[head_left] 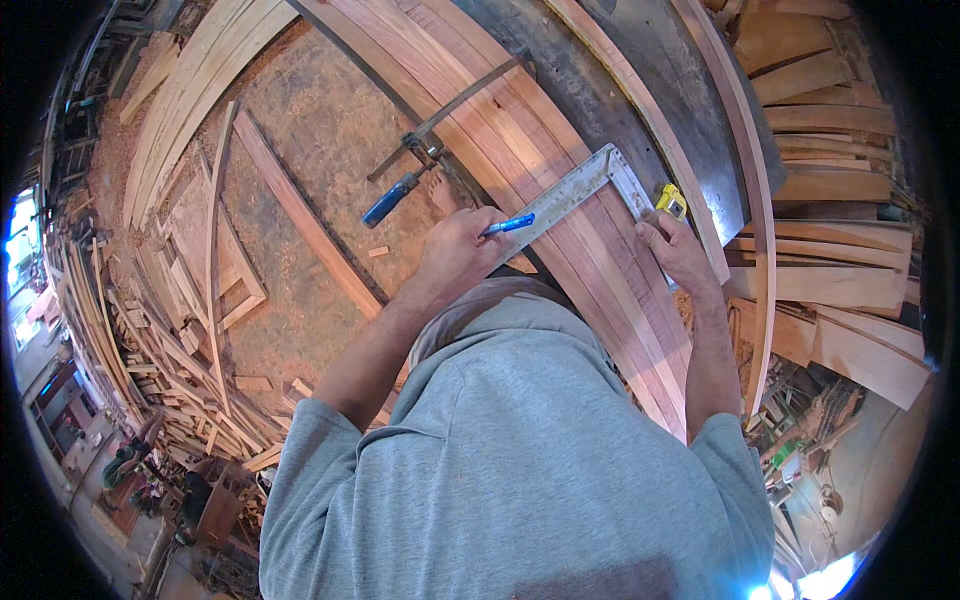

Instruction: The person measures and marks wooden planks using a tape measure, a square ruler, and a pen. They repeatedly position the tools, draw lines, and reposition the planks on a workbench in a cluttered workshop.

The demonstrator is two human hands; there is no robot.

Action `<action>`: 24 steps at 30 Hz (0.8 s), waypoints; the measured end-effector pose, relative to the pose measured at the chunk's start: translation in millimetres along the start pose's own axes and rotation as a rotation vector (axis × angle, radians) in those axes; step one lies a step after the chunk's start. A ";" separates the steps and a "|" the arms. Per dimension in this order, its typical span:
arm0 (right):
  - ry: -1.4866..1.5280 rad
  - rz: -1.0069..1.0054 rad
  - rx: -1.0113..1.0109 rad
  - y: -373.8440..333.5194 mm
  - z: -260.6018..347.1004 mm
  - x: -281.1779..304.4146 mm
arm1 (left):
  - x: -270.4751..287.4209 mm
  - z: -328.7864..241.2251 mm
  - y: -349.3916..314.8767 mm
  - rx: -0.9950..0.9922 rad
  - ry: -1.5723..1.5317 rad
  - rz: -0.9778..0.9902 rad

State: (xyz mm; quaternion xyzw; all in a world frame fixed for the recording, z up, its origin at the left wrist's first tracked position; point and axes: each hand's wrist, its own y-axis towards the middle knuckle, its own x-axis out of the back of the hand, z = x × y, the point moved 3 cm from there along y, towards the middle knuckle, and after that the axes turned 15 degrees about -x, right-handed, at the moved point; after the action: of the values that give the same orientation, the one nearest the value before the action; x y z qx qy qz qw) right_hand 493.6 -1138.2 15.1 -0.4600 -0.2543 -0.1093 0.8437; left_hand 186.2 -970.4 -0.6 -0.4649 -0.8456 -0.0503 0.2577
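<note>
Gripping: the left hand (455, 255) is curled shut round a blue pen (508, 226), fingers folded tight, the tip laid against the long blade of the steel try square (580, 190).
Left arm: bare forearm runs up from the grey sleeve at lower left, elbow bent, wrist angled in toward the square's blade.
Right hand: the right hand (675, 250) is pressed down, fingers curved and mostly closed, pinning the short leg of the square near its corner; exactly how the thumb sits I cannot tell.
Right arm: forearm comes almost straight up along the right side of the body, hand just below the square's corner.
Square: lies flat across the reddish wooden planks (560, 160), its long blade slanting down-left toward the pen, its corner up at the right.
Planks: long, laid edge to edge, running diagonally from the top of the view down to the right of the torso.
Tape measure: a yellow tape measure (671, 201) sits just beside the right hand's fingertips, at the planks' far edge.
Clamp: a bar clamp with a blue handle (392, 198) lies across the planks, up-left of the left hand, apart from it.
Floor: sawdust-covered floor (320, 130), with offcuts stacked at left.
</note>
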 end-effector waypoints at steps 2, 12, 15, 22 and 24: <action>0.005 -0.007 0.002 -0.6 0.0 -0.3 | -1.1 2.2 -0.2 -0.007 -0.005 -0.001; -0.002 0.028 0.000 2.8 -5.0 -1.2 | -2.3 6.2 0.5 -0.007 -0.043 0.003; 0.006 0.004 0.035 3.2 -5.4 -1.6 | 0.4 4.2 0.8 -0.017 -0.027 0.010; -0.001 -0.006 -0.005 11.8 -19.6 -3.2 | 47.8 -41.3 18.1 -0.382 -0.135 -0.410; -0.013 -0.018 -0.017 11.9 -22.1 -2.6 | 49.5 -46.3 32.0 -0.352 -0.136 -0.278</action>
State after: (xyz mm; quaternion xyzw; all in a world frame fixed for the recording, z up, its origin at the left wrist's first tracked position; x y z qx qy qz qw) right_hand 503.7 -1150.1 -4.8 -0.4654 -0.2630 -0.1158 0.8371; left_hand 208.7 -929.7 58.3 -0.3841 -0.8950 -0.2007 0.1057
